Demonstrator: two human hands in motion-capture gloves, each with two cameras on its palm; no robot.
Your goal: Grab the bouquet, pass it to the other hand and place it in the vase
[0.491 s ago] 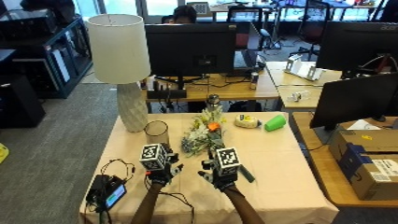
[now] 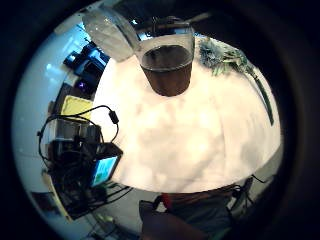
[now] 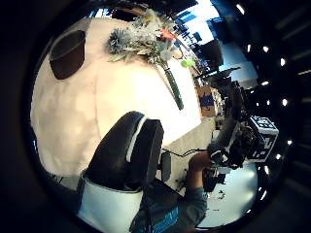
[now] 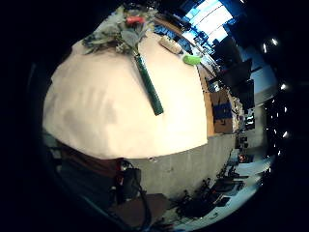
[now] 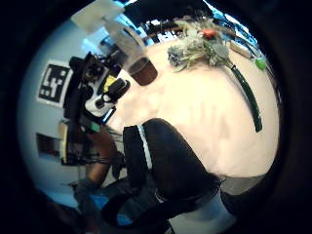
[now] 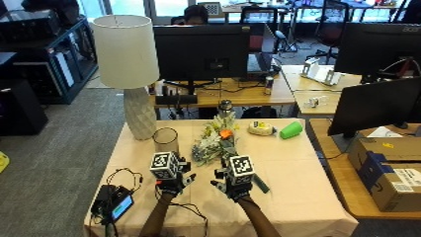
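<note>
bouquet [image 6: 214, 143] lies flat on tabletop [image 6: 296, 163], stem end near right hand [image 6: 234, 183] for an easy pick; vase [image 6: 166, 140] stands beside its blooms, ahead of left hand [image 6: 172, 181]. both hands hover spread wide, holding nothing

left hand [image 6: 174, 180] and right hand [image 6: 231, 184] side by side, fingers spread

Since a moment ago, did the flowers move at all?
No. The bouquet lies on the table in the same spot, beside the vase and below the lamp, untouched by either hand.
</note>
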